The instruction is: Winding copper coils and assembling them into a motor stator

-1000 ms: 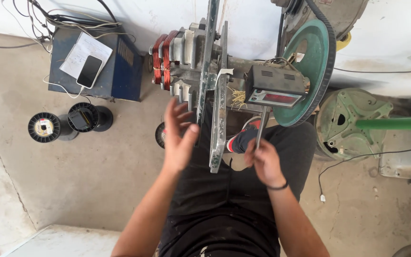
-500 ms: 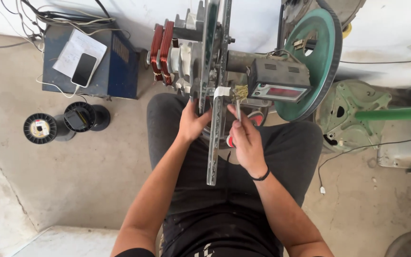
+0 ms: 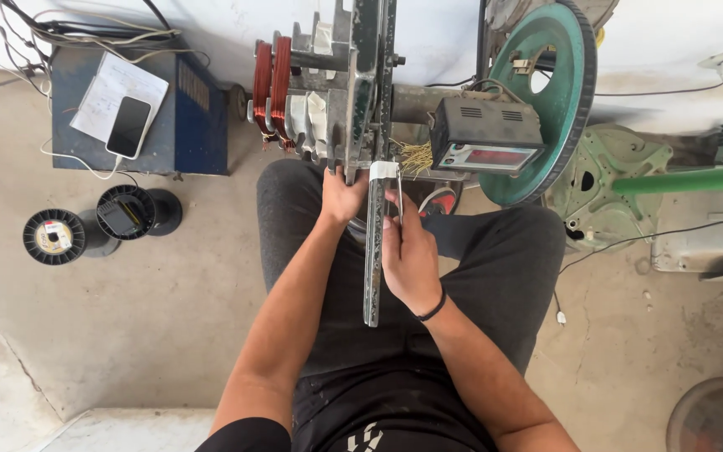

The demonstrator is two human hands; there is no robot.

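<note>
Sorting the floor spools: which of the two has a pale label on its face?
The leftmost spool; the other spool, right beside it, shows a dark face.

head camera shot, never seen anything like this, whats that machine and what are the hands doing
The picture comes from a camera worn on the person's head, looking down at their own lap and arms as they sit on a concrete floor.

In front of them stands a hand-built metal machine. On its left side sit coils of copper wire; on its right is a big green wheel and a small grey box with a red display. A long slotted metal bar hangs down from it towards the lap.

The left hand grips the machine's frame just beside the top of that bar. The right hand rests against the bar and pinches a thin rod or wire; which one is hard to tell.

On the floor to the left are two wire spools, and a blue box with a phone and papers on top.
</note>
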